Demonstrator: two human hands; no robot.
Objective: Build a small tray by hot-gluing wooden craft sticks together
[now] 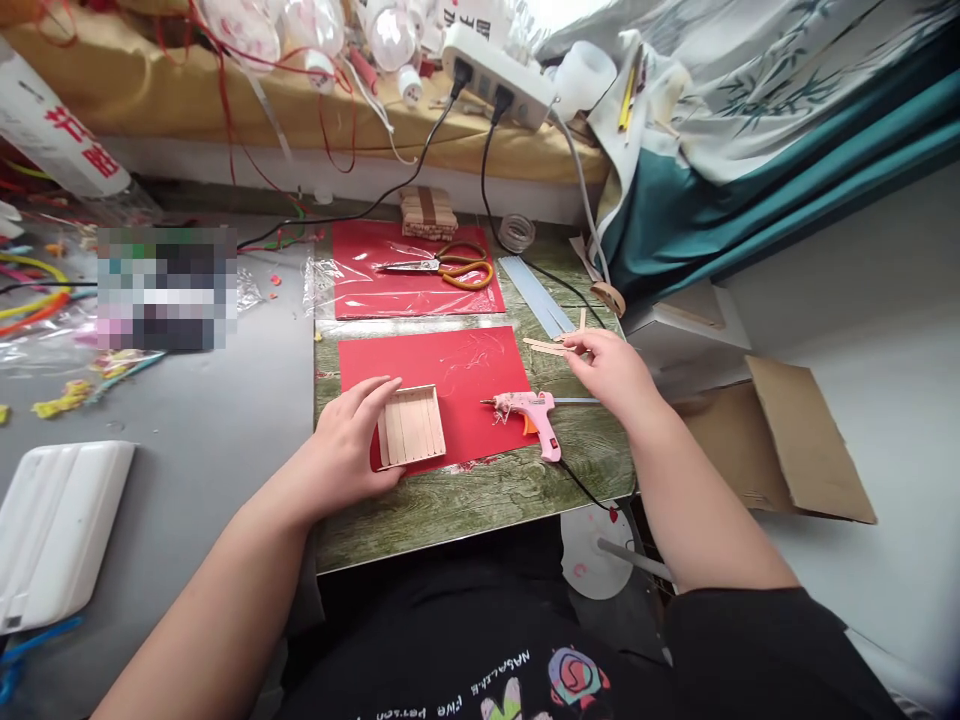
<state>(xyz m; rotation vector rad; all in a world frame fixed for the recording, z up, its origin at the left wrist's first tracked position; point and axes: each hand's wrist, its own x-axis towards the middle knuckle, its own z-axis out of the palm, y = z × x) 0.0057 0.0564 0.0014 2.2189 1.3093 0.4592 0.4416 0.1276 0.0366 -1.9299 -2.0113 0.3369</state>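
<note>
My left hand (349, 435) grips a small square tray made of craft sticks (412, 428), thumb along its near edge and fingers over the far-left corner. The tray rests on a red sheet (442, 360) and has low raised rims. On the right, the fingertips of my right hand (600, 362) are closed in a pinch at a few loose craft sticks (544, 346); how many they hold is hidden. Between the hands lies a pink glue gun (536, 410), nozzle pointing left. Translucent glue sticks (536, 295) lie just beyond my right hand.
Scissors (442, 266) lie on a plastic-wrapped red pack (360, 290), with a bundle of craft sticks (429, 213) behind. A tape roll (517, 232), black cords and a power strip (499, 75) are at the back. A cardboard box (795, 440) stands right, a white case (64, 520) left.
</note>
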